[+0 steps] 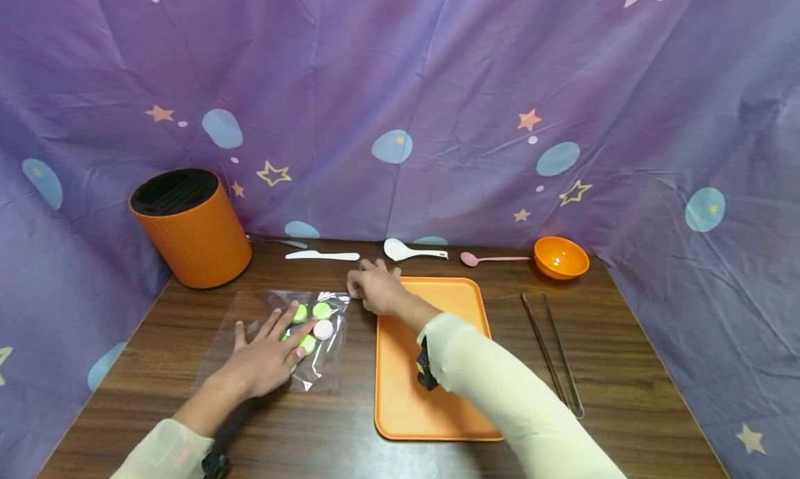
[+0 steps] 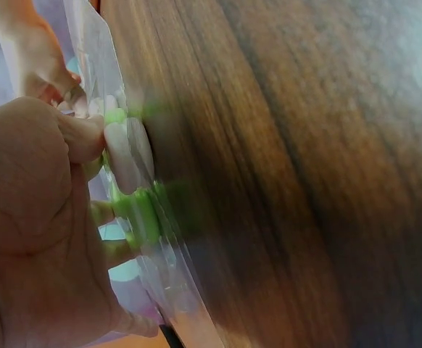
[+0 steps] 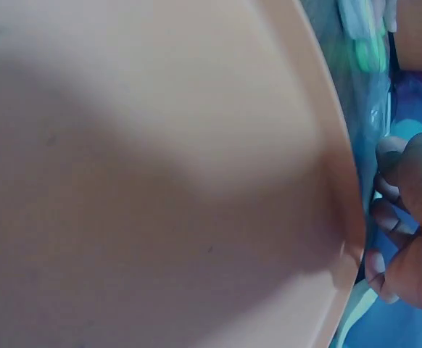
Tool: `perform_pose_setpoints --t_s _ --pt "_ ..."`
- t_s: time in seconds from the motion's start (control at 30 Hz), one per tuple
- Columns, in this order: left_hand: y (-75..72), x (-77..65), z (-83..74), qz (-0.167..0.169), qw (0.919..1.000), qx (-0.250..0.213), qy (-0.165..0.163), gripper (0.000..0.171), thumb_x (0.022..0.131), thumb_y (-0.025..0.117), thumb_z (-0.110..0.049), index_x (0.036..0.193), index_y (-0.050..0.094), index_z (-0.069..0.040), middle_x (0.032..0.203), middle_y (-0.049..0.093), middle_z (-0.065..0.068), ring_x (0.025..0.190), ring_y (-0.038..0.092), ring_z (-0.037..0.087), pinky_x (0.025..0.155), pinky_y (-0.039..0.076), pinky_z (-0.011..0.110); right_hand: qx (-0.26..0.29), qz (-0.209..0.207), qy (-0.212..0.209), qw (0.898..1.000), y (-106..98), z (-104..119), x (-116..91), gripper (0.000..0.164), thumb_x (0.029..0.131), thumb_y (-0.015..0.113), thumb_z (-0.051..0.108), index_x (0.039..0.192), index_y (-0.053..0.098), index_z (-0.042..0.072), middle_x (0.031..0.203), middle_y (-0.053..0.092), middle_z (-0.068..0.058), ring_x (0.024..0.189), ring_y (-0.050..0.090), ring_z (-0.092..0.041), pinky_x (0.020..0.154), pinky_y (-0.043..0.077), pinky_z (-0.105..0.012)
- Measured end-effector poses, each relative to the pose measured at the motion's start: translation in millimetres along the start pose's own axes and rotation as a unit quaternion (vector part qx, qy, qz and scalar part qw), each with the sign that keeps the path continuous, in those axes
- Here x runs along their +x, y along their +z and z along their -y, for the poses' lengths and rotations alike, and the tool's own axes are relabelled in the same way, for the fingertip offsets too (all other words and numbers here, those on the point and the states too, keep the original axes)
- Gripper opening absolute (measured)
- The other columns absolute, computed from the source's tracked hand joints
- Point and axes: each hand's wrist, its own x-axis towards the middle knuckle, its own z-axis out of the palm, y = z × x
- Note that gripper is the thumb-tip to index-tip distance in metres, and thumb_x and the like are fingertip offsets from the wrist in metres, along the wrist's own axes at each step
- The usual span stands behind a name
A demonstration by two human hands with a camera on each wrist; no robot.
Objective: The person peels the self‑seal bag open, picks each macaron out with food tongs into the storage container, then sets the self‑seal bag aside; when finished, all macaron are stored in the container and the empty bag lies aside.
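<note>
Lying flat on the left part of the desk [image 1: 312, 437], beneath the left hand [image 1: 264, 361]: clear plastic bag [image 1: 337, 354], holding round green pieces [image 1: 321, 311] and a round white piece [image 1: 323, 330], gathered toward its right end. Hard to count the contents fully, with left fingers laid across some of them. Stretching lengthwise from side to side, with loose film toward the left and the filled end toward the tray.

Resting on the bag with the left hand, fingers spread wide. Reaching the bag's upper right corner with the right hand [image 1: 376, 287], fingers bent; impossible to tell whether pinching the film or only touching it.

Set just right of the bag, long axis running front to back: orange tray [image 1: 400, 382], partly hidden under the right sleeve [image 1: 494, 378] crossing above.

Standing at the back left: orange cylinder [image 1: 200, 239] with a black slotted insert [image 1: 178, 191], hiding one end of a slim metal utensil [image 1: 284, 242]. Lined up along the back: white knife [image 1: 321, 255], white ladle [image 1: 415, 253] and pink spoon [image 1: 494, 259], the last two with scoops to the left. Near the spoon's handle end, mouth up: orange bowl [image 1: 561, 257]. Right of the tray, joined end nearest: metal tongs [image 1: 564, 354].
</note>
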Motion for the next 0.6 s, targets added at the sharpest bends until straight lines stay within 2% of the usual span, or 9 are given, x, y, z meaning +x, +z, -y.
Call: perform_pose_setpoints --t_s 0.1,0.23,0.3,0.37,0.6 --pt "-0.3 0.1 -0.3 -0.002 1.0 0.0 0.001 0.058 0.118 0.044 -0.04 0.175 0.033 -0.032 0.187 0.011 0.015 0.168 0.021 0.054 0.119 0.0 0.096 0.005 -0.001 -0.012 1.0 0 -5 -3 0.026 0.095 0.074 -0.002 0.095 0.066 0.023 0.114 0.058 0.001 0.111 0.049 -0.027 0.095 0.044 -0.055" --pt "-0.9 0.5 -1.2 -0.001 1.0 0.001 0.002 0.059 0.118 0.043 -0.041 0.175 0.033 -0.031 0.187 0.012 0.016 0.168 0.022 0.055 0.118 0.0 0.097 0.02 -0.004 -0.052 0.998 1 -7 -5 0.01 0.104 0.077 0.018 0.109 0.076 0.027 0.125 0.062 -0.001 0.116 0.05 -0.029 0.098 0.044 -0.058" --pt "-1.0 0.5 -1.8 0.0 1.0 0.003 0.001 0.059 0.118 0.043 -0.041 0.175 0.033 -0.031 0.187 0.012 0.016 0.168 0.022 0.055 0.118 0.0 0.097 0.03 -0.001 -0.075 0.997 0 -5 -7 0.014 0.105 0.076 0.028 0.118 0.079 0.03 0.132 0.063 -0.002 0.118 0.049 -0.029 0.098 0.044 -0.058" --pt "-1.1 0.1 -2.0 0.001 1.0 0.003 -0.001 0.059 0.118 0.044 -0.041 0.175 0.033 -0.031 0.187 0.012 0.016 0.168 0.021 0.055 0.118 -0.001 0.096 0.038 0.007 -0.089 0.995 -1 -2 -8 0.019 0.104 0.076 0.029 0.122 0.081 0.032 0.137 0.063 -0.003 0.119 0.048 -0.029 0.097 0.042 -0.056" --pt "-1.3 0.1 -2.0 0.002 1.0 0.002 -0.001 0.059 0.118 0.045 -0.04 0.175 0.034 -0.031 0.187 0.013 0.016 0.167 0.022 0.056 0.117 0.0 0.097 0.013 0.009 -0.099 0.995 4 4 -9 0.012 0.102 0.078 0.016 0.102 0.078 0.028 0.134 0.063 -0.001 0.12 0.048 -0.027 0.096 0.042 -0.051"
